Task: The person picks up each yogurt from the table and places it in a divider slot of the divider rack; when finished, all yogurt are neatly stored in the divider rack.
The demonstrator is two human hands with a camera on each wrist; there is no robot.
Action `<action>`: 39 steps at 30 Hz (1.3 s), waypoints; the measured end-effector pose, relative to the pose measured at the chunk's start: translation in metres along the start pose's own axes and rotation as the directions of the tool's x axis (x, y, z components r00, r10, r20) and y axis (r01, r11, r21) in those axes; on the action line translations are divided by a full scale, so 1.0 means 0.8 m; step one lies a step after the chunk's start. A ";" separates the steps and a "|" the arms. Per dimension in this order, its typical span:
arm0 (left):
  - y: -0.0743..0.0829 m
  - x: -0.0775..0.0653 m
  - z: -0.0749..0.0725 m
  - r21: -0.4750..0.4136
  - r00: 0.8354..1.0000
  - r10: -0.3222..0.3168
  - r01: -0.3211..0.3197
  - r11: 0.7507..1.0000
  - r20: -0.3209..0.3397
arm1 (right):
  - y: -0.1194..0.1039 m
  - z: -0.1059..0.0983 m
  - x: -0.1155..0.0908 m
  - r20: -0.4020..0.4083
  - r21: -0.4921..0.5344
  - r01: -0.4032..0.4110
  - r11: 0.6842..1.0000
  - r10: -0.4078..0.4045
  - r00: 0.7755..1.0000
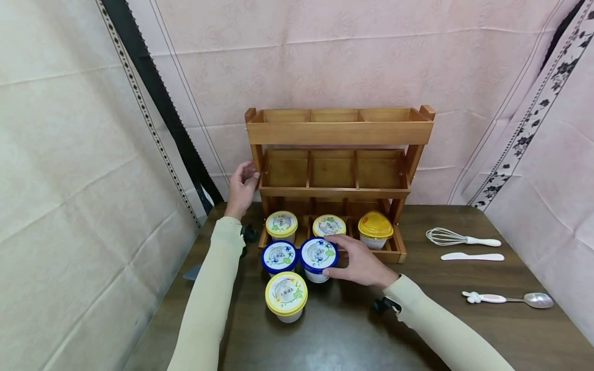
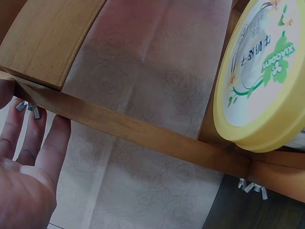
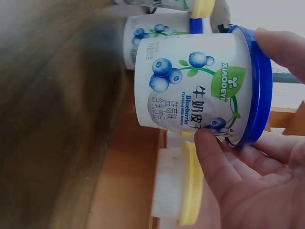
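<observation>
In the head view, my right hand (image 1: 359, 262) grips a blue-lidded blueberry yogurt cup (image 1: 319, 256) by its rim; the right wrist view shows the thumb and fingers around its blue lid (image 3: 258, 86). My left hand (image 1: 242, 190) holds the left upright of a wooden tiered shelf (image 1: 339, 133), with fingers and thumb on either side of the post (image 2: 119, 121) near a wing nut (image 2: 28, 109). Another blue-lidded cup (image 1: 279, 256) stands just left of the held one. A yellow-lidded cup (image 1: 286, 296) stands in front of them on the table.
The shelf's bottom tier holds two flat yellow-lidded cups (image 1: 281, 223) and a cup with a domed yellow lid (image 1: 375, 225). A whisk (image 1: 447, 236), a white-handled knife (image 1: 472, 256) and a spoon (image 1: 508, 299) lie on the right of the dark table (image 1: 352, 335).
</observation>
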State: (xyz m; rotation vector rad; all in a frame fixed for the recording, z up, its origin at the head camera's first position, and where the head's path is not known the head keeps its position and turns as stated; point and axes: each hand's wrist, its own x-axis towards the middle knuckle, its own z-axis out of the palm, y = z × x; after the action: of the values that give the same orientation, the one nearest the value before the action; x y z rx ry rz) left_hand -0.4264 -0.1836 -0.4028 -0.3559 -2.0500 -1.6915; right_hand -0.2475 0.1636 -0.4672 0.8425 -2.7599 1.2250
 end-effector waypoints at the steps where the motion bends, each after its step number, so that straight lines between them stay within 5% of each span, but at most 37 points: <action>1: 0.000 0.000 0.000 0.000 1.000 0.000 0.000 1.000 0.001 | -0.002 -0.003 -0.001 -0.005 0.006 0.000 1.000 0.000 1.000; 21: -0.003 0.002 -0.002 -0.016 1.000 0.014 -0.014 1.000 0.008 | -0.033 -0.075 -0.004 -0.165 0.072 0.036 0.997 -0.023 0.986; 39: 0.002 -0.001 -0.002 -0.011 1.000 -0.003 0.003 1.000 0.012 | -0.039 -0.153 0.000 -0.338 0.079 0.015 0.997 0.012 0.941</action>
State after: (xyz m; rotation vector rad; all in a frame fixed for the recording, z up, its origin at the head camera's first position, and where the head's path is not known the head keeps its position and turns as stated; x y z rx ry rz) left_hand -0.4248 -0.1847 -0.4011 -0.3674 -2.0509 -1.7075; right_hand -0.2580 0.2309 -0.3609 0.5721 -2.4509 1.3443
